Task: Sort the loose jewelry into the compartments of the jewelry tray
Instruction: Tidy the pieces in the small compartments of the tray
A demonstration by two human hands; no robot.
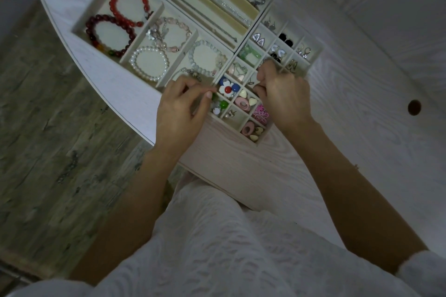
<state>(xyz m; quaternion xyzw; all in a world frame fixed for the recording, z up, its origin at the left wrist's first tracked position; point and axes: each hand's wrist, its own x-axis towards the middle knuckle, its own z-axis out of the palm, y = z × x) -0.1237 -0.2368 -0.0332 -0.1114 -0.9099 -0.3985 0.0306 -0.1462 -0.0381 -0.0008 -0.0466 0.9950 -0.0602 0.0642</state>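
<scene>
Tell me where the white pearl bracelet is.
In the head view, the white pearl bracelet lies in the middle bracelet compartment on the tray's left side, just below the pink bead bracelet and right of the dark red one.

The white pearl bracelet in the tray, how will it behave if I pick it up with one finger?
The white pearl bracelet is a ring of small round beads, so it will probably droop into a loose loop rather than stay stiff. The beads look smooth, so possibly slippery. It seems light, and lying flat in its compartment it is unlikely to roll.
</scene>
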